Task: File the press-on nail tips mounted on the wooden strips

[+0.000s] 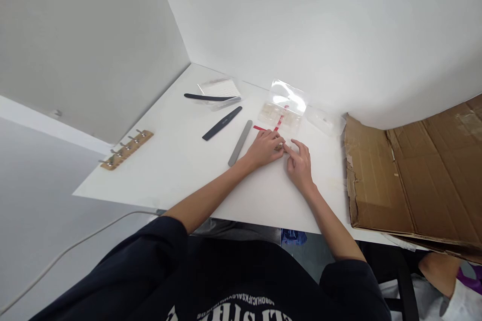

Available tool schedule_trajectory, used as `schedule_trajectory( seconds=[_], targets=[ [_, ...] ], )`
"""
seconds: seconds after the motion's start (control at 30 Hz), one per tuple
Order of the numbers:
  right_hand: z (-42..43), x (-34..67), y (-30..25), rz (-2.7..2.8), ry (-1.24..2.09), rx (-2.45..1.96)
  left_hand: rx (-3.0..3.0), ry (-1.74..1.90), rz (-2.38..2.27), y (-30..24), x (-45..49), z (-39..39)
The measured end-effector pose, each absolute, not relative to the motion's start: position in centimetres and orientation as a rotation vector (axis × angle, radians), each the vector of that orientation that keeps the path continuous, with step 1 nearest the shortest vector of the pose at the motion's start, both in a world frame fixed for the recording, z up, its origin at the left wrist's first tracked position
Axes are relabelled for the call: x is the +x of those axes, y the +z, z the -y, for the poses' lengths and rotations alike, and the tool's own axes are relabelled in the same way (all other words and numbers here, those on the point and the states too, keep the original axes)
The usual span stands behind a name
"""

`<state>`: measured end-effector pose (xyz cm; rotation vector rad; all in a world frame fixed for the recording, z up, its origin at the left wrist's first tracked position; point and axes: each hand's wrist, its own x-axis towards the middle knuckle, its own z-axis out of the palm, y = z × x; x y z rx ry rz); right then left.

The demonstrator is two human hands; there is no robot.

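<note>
My left hand (265, 148) rests on the white table, its fingers closed around a small brownish piece (278, 147) mostly hidden under them. From the right, my right hand (300, 164) reaches in with its index fingertip at the piece, beside my left fingertips. Its other fingers are spread apart. Just beyond my hands lie red strips (279, 123) and a clear plastic box (288, 98), its lid raised and pale pieces in its base. A grey nail file (240, 143) is left of my left hand.
Farther left lie a black nail file (222, 123) and a curved black file (211, 97) over a clear packet (222, 88). A wooden strip with metal hooks (127, 149) sits near the left edge. A large cardboard box (410, 175) stands right. A person's arm (440, 271) shows lower right.
</note>
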<state>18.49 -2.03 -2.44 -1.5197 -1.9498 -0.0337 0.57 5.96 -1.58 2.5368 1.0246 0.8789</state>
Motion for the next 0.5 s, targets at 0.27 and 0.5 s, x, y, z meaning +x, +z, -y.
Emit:
schedule_trajectory(
  seconds=[0.27, 0.5],
  targets=[
    [2.0, 18.7, -2.7, 1.877, 0.018, -1.447, 2.451, 0.897, -1.111, 0.3, 0.0, -5.9],
    [2.1, 18.8, -2.6, 1.695, 0.076, -1.435, 2.474, 0.679, -1.442, 2.5, -1.5, -12.0]
  ],
)
